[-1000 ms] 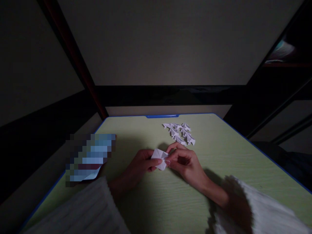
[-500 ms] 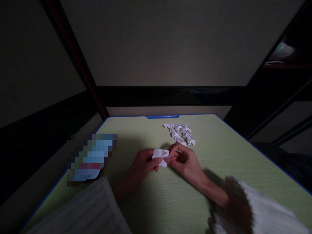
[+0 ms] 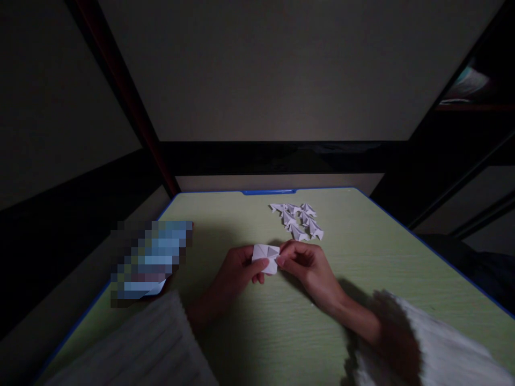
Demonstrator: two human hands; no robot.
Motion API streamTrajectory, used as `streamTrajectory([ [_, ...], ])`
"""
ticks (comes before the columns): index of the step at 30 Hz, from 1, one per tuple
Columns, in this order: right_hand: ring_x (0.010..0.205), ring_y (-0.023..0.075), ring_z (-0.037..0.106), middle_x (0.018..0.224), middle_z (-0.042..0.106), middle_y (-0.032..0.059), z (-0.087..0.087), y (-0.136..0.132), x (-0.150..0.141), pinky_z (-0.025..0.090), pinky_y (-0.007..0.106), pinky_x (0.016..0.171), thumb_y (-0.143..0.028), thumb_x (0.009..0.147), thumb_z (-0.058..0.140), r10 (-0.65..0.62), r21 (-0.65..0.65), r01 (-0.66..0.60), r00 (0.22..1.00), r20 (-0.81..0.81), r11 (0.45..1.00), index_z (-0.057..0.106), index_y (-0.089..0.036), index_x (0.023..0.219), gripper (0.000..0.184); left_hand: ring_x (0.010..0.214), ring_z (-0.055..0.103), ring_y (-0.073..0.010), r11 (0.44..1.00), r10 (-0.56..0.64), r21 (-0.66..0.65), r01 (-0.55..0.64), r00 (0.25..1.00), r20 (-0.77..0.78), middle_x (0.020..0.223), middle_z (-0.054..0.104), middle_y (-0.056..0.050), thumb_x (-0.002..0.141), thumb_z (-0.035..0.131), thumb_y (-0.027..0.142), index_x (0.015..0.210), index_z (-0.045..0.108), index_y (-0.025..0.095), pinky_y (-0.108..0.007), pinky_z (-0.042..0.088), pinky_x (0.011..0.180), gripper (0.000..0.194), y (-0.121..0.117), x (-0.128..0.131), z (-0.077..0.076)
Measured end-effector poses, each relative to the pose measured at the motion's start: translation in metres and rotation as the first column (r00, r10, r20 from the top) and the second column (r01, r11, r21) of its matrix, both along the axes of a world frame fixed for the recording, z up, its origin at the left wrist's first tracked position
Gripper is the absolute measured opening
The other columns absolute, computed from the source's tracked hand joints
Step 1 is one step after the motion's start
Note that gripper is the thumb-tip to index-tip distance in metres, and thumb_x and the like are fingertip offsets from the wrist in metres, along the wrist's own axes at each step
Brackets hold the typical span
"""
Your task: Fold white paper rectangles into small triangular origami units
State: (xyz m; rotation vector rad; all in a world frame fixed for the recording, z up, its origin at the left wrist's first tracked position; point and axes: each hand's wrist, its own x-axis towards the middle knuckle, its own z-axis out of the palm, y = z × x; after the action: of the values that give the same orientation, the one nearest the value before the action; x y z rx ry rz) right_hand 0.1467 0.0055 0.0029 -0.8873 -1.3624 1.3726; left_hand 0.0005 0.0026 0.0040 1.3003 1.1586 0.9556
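Observation:
Both hands meet over the middle of a pale green table (image 3: 362, 257). Between them is a small white folded paper square (image 3: 266, 256) with visible creases. My left hand (image 3: 237, 271) pinches its left side with thumb and fingers. My right hand (image 3: 308, 265) pinches its right edge with the fingertips curled in. Both wrists come out of white knitted sleeves. Just beyond my right hand lies a cluster of several small white folded paper figures (image 3: 298, 220).
A blurred-out flat object, blue and white (image 3: 151, 257), lies at the table's left edge. The table has a blue rim with a blue tab (image 3: 267, 191) at its far side. Dark frame bars and a plain wall stand behind; the room is dim.
The paper square has been turned slightly and sits flatter between the fingers. My right hand's fingers have closed in lower on its right edge. The folded figures have not moved.

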Motion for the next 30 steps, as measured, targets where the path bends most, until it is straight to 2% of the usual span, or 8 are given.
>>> streamTrajectory([
  [5,0.052,0.0082,0.042,0.059,0.049,-0.0011,0.0007,-0.0008,0.0008,0.032,0.021,0.048,-0.017,0.061,0.06,-0.022,0.034,0.021,1.0,0.018,0.999,0.053,-0.014,0.051,0.013,0.039,0.042,-0.0063,0.999,-0.046,-0.022,0.046,0.999,0.006,0.041,0.051,0.003,0.06,0.055,0.021,0.057,0.058,0.01,-0.018,0.03,0.04,0.011,-0.0001,-0.0011,0.0011],
  [10,0.051,0.0084,0.042,0.057,0.048,-0.0013,0.0006,-0.0011,0.0007,0.032,0.022,0.047,-0.018,0.062,0.059,-0.013,0.042,0.011,0.999,0.052,0.999,0.052,-0.015,0.05,0.014,0.038,0.044,-0.0073,0.998,-0.056,-0.026,0.056,0.998,0.01,0.041,0.053,0.002,0.063,0.056,0.029,0.057,0.058,0.01,-0.019,0.032,0.04,0.02,-0.0004,-0.0004,-0.0009],
  [18,0.05,0.0091,0.043,0.05,0.051,-0.0029,0.0019,0.0019,-0.0003,0.032,0.022,0.049,-0.016,0.059,0.056,0.004,-0.087,0.0,0.999,0.048,0.996,0.055,-0.014,0.053,0.006,0.041,0.045,-0.0079,1.0,0.021,0.023,-0.021,1.0,-0.015,0.042,0.052,0.002,0.065,0.055,0.03,0.055,0.058,0.011,-0.019,0.033,0.044,0.022,-0.0009,-0.0015,-0.0023],
  [30,0.051,0.009,0.044,0.052,0.053,-0.0023,0.0012,0.0006,0.0007,0.031,0.022,0.05,-0.012,0.061,0.053,0.026,-0.089,-0.018,0.996,0.089,0.996,0.053,-0.014,0.056,0.006,0.04,0.044,-0.0072,1.0,0.012,0.027,-0.012,1.0,0.003,0.043,0.051,0.003,0.067,0.054,0.028,0.058,0.058,0.01,-0.019,0.033,0.043,0.02,-0.0028,-0.0019,-0.0022],
])
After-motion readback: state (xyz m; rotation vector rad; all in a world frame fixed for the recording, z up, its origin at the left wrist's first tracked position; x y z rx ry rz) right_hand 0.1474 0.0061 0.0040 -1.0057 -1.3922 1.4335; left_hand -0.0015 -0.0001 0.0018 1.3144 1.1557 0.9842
